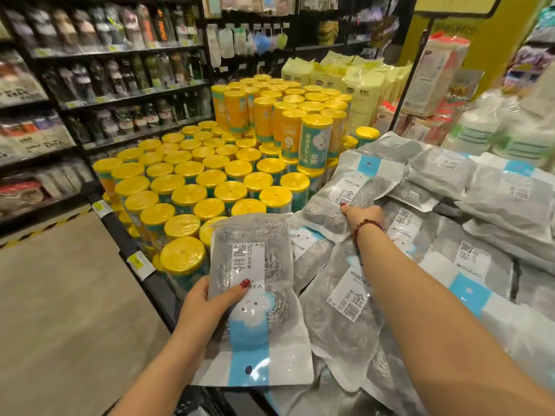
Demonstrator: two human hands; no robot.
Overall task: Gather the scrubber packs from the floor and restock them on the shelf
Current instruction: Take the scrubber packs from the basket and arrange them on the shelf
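Head view: a pack in each hand at the shelf

My left hand [210,298] grips a scrubber pack [255,295] by its left edge, thumb across the front, holding it over the near edge of the shelf [156,283] beside the yellow-lidded canisters [186,193]. My right hand [363,216] reaches farther and pinches a second pack [345,190] – thumb on top, fingers hidden – on top of the pile of packs [468,259] that fills the right side.

My only camera rides on my head, looking forward and down, close over the shelf [124,246] of scrubber packs [345,298]. Its wide lens takes in the aisle floor [60,295] left of that shelf and dark racks [120,85] beyond it.
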